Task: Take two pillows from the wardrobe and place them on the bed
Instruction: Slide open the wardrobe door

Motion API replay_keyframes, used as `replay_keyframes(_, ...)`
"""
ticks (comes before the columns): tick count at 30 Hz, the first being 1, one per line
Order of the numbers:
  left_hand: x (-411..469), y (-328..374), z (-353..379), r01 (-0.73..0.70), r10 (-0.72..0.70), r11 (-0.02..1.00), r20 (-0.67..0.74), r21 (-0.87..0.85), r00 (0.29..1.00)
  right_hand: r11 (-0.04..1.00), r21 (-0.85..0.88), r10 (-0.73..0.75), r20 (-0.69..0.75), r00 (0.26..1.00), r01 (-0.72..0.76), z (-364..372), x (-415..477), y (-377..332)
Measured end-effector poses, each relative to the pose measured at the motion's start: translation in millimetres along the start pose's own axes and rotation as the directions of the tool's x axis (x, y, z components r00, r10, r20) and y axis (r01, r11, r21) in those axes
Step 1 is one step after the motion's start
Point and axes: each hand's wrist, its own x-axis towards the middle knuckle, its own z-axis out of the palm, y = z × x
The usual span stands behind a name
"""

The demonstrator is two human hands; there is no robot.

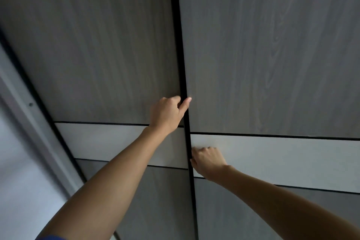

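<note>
A wardrobe with two grey wood-grain doors fills the view, each crossed by a pale horizontal band. A narrow dark gap [183, 64] runs between the left door [93, 54] and the right door [272, 54]. My left hand [167, 115] is at the gap, fingers curled on the left door's inner edge, thumb reaching across to the right door. Lower down, my right hand [208, 161] has its fingers hooked into the gap on the right door's edge, over the pale band. No pillow and no bed is in view.
A pale wall and a light frame strip [25, 107] with a small screw run diagonally along the left side, next to the wardrobe's dark outer edge.
</note>
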Motion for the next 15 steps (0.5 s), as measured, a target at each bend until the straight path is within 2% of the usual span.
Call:
replay_keyframes(5,-5,-58,-30,0.052,-0.051,0.997,-0.005,0.06,0.999,0.996,-0.006,-0.086,-0.007,0.996,0.086,-2,23,-43)
replay_keyframes(10,-12,-117,-53,0.05,-0.031,0.988,-0.129,0.144,0.991,0.98,-0.087,-0.195,-0.213,0.957,0.18,-13,39,-70)
replay_keyframes(15,-20,-178,-68,0.055,0.022,0.954,-0.252,0.295,0.967,0.946,-0.196,-0.316,-0.385,0.867,0.258,-15,53,-83)
